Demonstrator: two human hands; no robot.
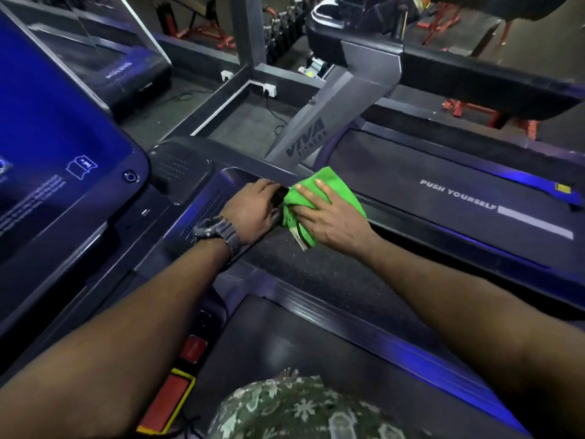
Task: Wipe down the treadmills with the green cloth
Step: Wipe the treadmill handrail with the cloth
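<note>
Near treadmill [332, 337] console side rail [253, 182] being wiped, judged mid-task; neighbouring treadmill [443, 191] probably still to do; right hand [329, 217] spread flat pressing green cloth [326, 188] onto rail; left hand [250, 210] curled gripping rail beside cloth; next: slide cloth along rail.

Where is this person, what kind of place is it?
Most likely a gym: a dark treadmill belt printed PUSH YOURSELF, a blue-lit console screen, and red metal equipment frames behind.

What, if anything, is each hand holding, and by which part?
The right hand presses its palm and spread fingers flat on the bunched green cloth. The left hand grips the treadmill handrail's end.
</note>
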